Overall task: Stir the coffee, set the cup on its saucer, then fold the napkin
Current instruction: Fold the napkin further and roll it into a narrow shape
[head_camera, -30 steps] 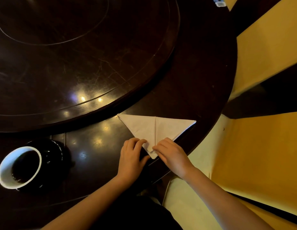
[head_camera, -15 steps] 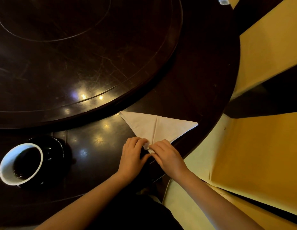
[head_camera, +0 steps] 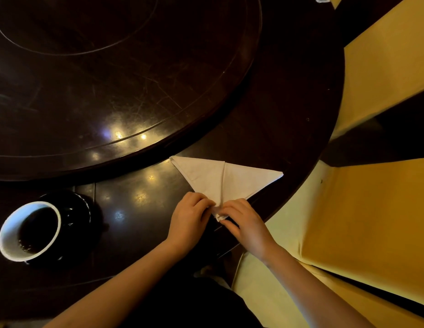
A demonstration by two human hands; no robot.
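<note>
The white napkin (head_camera: pixel 220 179) is laid flat on the dark surface (head_camera: pixel 289 110), near its rounded edge, and is folded into a triangle with its point turned toward the person. A straight crease is seen running from the far edge down to that point. The point itself is pinched from both sides: the grip of the left hand (head_camera: pixel 189 223) is pressed together on the cloth at the left of the crease, and the grip of the right hand (head_camera: pixel 246 223) is closed on the small rolled tip at the right, thumb beneath and fingers above. The two hands are brought almost to touching over the tip.

Well to the left, a cup (head_camera: pixel 29 230) with a white inside is set on a dark saucer (head_camera: pixel 76 209). Dark coffee (head_camera: pixel 37 229) is held in the cup, filling it only partway, with a few bubbles at the near wall.

Beyond the napkin, a large round raised turntable (head_camera: pixel 111 79) is carried on the surface. Yellow-covered chairs (head_camera: pixel 372 221) are seen at the right.
</note>
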